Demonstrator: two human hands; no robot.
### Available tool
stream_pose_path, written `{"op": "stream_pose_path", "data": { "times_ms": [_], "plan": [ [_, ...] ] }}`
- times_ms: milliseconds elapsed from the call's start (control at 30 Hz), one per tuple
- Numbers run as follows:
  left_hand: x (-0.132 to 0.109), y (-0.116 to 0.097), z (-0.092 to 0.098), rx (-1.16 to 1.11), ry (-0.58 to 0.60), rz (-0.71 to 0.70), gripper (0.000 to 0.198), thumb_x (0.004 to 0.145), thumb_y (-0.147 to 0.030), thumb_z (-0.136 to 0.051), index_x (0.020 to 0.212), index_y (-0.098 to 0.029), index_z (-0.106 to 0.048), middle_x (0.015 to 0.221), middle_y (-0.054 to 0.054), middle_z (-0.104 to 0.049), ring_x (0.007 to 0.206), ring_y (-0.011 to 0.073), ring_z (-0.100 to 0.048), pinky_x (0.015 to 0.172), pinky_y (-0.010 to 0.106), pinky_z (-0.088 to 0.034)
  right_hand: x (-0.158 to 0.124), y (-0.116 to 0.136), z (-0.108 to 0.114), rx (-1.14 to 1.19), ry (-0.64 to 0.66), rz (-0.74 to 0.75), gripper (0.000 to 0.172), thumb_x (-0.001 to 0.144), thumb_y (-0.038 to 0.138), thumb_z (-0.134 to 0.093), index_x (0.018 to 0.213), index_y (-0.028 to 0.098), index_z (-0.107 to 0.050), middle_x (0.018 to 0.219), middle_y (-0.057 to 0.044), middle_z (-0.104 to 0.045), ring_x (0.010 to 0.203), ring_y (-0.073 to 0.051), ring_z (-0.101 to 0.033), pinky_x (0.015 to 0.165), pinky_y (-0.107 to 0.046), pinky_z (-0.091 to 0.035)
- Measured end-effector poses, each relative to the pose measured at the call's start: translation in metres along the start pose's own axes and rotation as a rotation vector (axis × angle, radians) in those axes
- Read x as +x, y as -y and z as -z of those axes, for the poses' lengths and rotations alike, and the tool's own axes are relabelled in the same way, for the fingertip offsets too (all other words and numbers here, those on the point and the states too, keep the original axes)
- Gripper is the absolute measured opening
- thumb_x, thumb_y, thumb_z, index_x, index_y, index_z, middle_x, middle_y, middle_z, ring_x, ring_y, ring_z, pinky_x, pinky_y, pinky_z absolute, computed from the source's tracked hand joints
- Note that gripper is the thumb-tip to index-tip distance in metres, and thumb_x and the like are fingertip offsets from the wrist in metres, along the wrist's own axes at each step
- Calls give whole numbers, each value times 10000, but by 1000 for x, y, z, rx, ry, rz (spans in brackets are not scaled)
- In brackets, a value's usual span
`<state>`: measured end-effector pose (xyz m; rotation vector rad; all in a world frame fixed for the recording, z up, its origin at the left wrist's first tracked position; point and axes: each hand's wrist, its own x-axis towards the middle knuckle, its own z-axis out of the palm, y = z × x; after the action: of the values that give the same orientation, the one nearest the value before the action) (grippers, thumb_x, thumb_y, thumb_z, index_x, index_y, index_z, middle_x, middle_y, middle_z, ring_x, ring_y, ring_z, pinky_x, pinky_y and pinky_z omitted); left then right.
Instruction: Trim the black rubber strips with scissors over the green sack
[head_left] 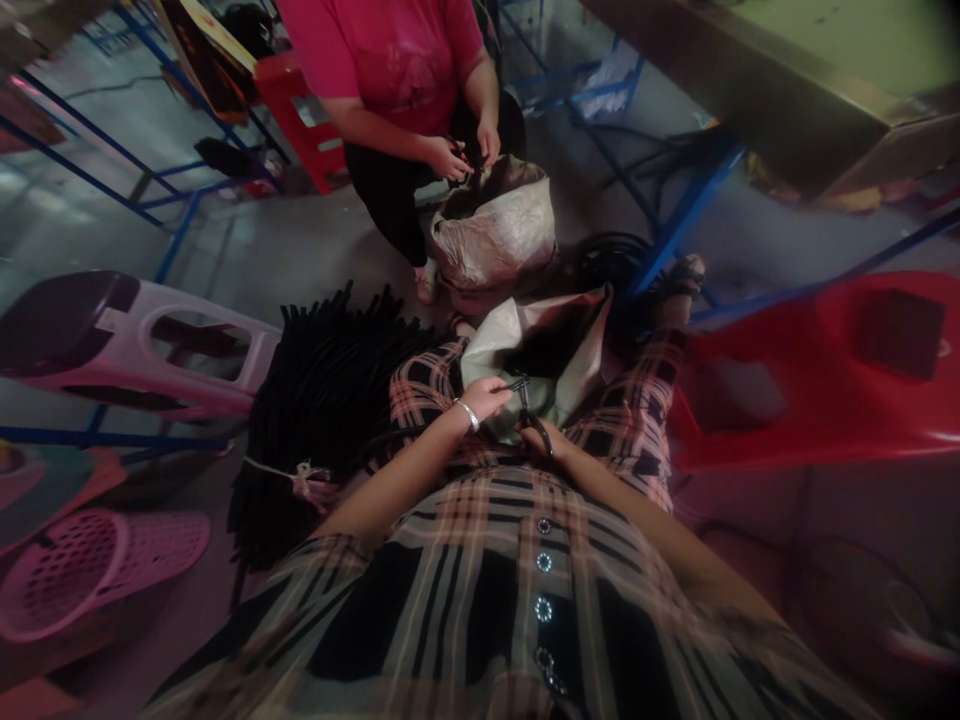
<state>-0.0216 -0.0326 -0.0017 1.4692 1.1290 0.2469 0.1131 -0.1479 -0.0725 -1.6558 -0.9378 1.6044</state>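
My left hand (487, 397), with a bracelet at the wrist, is closed in a pinch on a small black piece (516, 384). My right hand (541, 440) grips a pair of scissors (524, 402) by its dark handles. The blades point away from me and meet the black piece; whether they are open or closed is too small to tell. Both hands are over the near side of a pale open sack (487, 345) between my legs, its inside dark. Beside my left leg lies a thick bundle of long black strips or cords (315, 400), tied with pale string (292, 470).
Opposite me, a person in a pink top (405, 60) works with both hands above another sack (499, 235). A pink-and-dark stool (187, 350) and pink basket (150, 550) stand left. A red stool (825, 380) and blue-legged table (825, 130) are at right.
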Motion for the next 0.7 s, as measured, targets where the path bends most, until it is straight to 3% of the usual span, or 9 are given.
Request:
{"op": "stream_pose_path", "data": {
  "times_ms": [367,500,700],
  "plan": [
    [-7,8,-6,133,24,-77,184,720,-260,-557,831,-133,-631,567,-29,-541,402,58,-416,422,187,-328,-5,3,3,-96,26,63,253,724,201,-498,947,143,-603,691,-16,-620,647,-147,-578,578,-223,-444],
    [-11,5,-5,180,20,-90,186,714,-266,-552,820,-138,-635,550,-38,-524,413,58,-416,427,180,-323,-8,4,4,-218,-11,223,152,735,205,-472,780,138,-600,730,-21,-615,710,-135,-560,630,-205,-424],
    [-15,-4,-4,215,-7,-96,175,718,-253,-534,803,-141,-637,534,-41,-511,409,58,-413,423,178,-309,-17,8,3,-311,-79,264,198,734,223,-440,577,143,-531,577,-22,-548,568,-123,-498,539,-216,-373]
  ]
}}
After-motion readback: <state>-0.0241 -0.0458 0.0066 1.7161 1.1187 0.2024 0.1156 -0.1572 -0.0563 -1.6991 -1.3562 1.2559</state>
